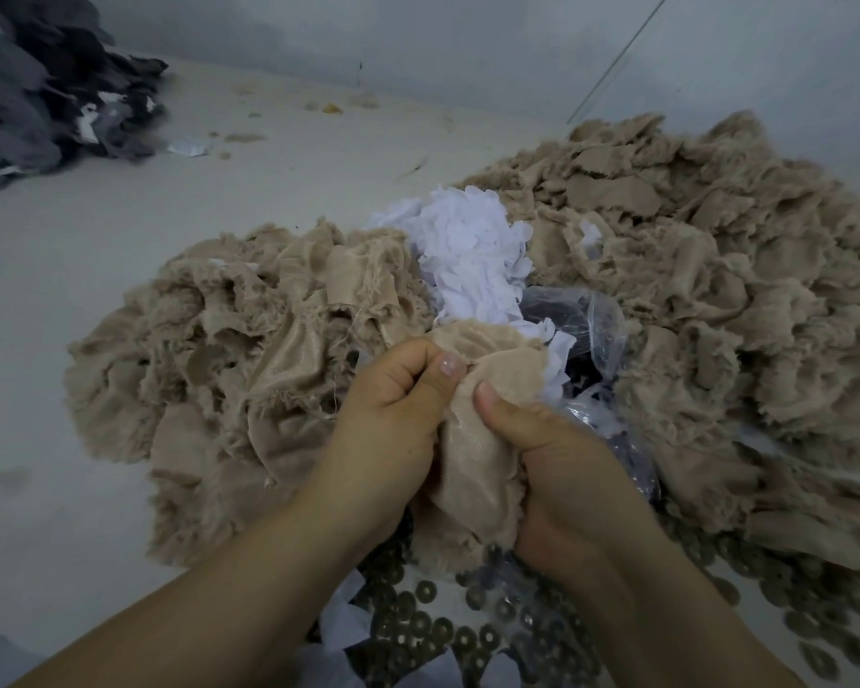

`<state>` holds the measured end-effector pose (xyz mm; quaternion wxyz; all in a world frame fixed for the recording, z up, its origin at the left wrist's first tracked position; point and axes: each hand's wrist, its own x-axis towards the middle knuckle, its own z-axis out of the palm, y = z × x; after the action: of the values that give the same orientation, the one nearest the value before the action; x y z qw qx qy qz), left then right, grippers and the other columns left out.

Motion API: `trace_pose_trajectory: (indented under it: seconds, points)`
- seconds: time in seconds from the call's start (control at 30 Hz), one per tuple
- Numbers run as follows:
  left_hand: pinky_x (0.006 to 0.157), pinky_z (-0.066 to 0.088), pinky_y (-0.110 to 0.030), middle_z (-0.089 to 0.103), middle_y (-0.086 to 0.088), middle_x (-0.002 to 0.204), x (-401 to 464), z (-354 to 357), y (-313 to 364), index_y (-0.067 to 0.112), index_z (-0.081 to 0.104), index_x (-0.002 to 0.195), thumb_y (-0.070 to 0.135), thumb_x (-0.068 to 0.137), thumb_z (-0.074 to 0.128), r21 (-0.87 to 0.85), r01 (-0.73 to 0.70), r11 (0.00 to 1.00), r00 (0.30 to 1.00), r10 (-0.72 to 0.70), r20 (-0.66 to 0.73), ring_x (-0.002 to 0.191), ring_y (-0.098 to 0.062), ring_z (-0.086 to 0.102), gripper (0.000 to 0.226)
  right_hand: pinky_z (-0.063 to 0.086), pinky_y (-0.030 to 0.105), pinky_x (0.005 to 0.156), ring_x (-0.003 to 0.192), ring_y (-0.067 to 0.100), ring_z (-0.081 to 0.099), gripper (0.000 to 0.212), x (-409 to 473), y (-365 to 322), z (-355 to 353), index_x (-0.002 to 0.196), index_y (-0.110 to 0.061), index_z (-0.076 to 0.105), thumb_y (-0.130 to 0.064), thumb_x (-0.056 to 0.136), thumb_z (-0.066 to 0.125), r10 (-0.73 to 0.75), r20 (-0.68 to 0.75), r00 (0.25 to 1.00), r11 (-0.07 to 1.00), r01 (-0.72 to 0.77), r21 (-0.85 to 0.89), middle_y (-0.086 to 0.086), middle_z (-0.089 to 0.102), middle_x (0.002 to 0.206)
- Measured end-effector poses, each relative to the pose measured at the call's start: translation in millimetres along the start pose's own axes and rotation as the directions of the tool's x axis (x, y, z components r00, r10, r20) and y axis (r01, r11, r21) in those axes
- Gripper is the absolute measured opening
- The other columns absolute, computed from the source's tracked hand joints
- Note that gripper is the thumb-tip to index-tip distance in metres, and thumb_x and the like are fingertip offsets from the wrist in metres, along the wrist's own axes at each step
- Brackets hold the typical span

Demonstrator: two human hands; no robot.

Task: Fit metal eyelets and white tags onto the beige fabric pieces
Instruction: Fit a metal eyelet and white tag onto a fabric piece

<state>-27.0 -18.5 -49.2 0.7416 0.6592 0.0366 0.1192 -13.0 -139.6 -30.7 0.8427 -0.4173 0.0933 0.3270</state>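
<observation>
Both hands gripped one beige fabric piece (472,469) above the heaps.

Left hand (393,414) and right hand (562,464) pinched it with curled fingers, between beige fabric piles (691,270); white tags (467,250) lay behind, metal eyelets (438,633) in front.

A heap of dark grey fabric pieces (46,81) lies at ten o'clock on the pale surface (269,181); crumpled clear plastic (582,315) sits near centre.
</observation>
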Motion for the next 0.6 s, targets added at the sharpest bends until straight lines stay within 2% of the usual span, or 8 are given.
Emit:
trace_pose_trajectory:
  seconds: [0.1, 0.2, 0.3, 0.4, 0.53, 0.6]
  points:
    - [0.052, 0.044, -0.025, 0.054, -0.003, 0.064, -0.4, 0.9, -1.4, 0.015, 0.062, 0.069, 0.020, 0.099, 0.053, -0.049, 0.018, 0.999, 1.000, -0.018, 0.001, 0.059, -0.013, 0.048, 0.032, 0.058, 0.047, 0.084, 0.100, 0.033, 0.072, 0.040, 0.7, 0.6, -1.8, 0.115, -0.002, 0.070, -0.019, 0.080, 0.063, 0.037, 0.037, 0.999, 0.999, -0.038, 0.030, 0.022, 0.072, 0.111]
    - [0.053, 0.045, -0.026, 0.057, -0.002, 0.063, 1.6, 0.6, -1.1, 0.020, 0.063, 0.065, 0.017, 0.100, 0.053, -0.050, 0.017, 0.999, 1.000, -0.017, 0.014, 0.058, -0.013, 0.050, 0.036, 0.061, 0.043, 0.080, 0.097, 0.031, 0.073, 0.035, 1.9, 0.7, -3.8, 0.109, -0.002, 0.073, -0.018, 0.080, 0.063, 0.038, 0.048, 0.998, 0.999, -0.039, 0.032, 0.021, 0.073, 0.110]
    - [0.055, 0.045, -0.028, 0.057, -0.005, 0.066, 2.1, -0.4, -0.6, 0.018, 0.063, 0.068, 0.017, 0.100, 0.054, -0.034, 0.000, 0.999, 1.000, 0.001, 0.026, 0.061, -0.015, 0.050, 0.033, 0.062, 0.039, 0.073, 0.093, 0.029, 0.074, 0.031, 1.5, 0.7, -6.2, 0.110, -0.001, 0.073, -0.018, 0.087, 0.059, 0.042, 0.050, 0.998, 0.999, -0.043, 0.012, 0.020, 0.074, 0.107]
    - [0.054, 0.045, -0.028, 0.057, -0.005, 0.066, 2.1, 0.0, 0.5, 0.019, 0.063, 0.067, 0.025, 0.093, 0.057, -0.029, -0.011, 1.000, 0.999, 0.012, 0.033, 0.061, -0.017, 0.050, 0.028, 0.061, 0.042, 0.080, 0.097, 0.030, 0.073, 0.032, 1.8, -0.9, -8.4, 0.118, -0.001, 0.068, -0.015, 0.093, 0.055, 0.032, 0.072, 0.997, 0.999, -0.031, -0.017, 0.020, 0.073, 0.111]
    - [0.057, 0.041, -0.034, 0.055, -0.012, 0.069, 2.0, -4.1, -6.7, 0.007, 0.060, 0.073, 0.020, 0.100, 0.055, 0.012, 0.020, 1.000, 1.000, -0.020, 0.018, 0.063, -0.022, 0.047, 0.030, 0.058, 0.043, 0.089, 0.100, 0.031, 0.072, 0.028, 3.0, -6.5, -13.7, 0.113, -0.002, 0.071, -0.014, 0.094, 0.054, -0.020, 0.028, 0.999, 0.983, 0.024, -0.182, 0.020, 0.073, 0.109]
    - [0.056, 0.039, -0.033, 0.051, -0.010, 0.067, 1.1, -9.5, -10.4, 0.004, 0.057, 0.073, 0.024, 0.098, 0.055, 0.023, 0.027, 0.999, 1.000, -0.027, 0.007, 0.062, -0.020, 0.044, 0.031, 0.060, 0.039, 0.081, 0.095, 0.029, 0.073, 0.022, 1.1, -17.2, -16.0, 0.101, -0.010, 0.076, -0.013, 0.095, 0.055, -0.157, 0.033, 0.987, 0.909, 0.158, -0.385, 0.014, 0.075, 0.102]
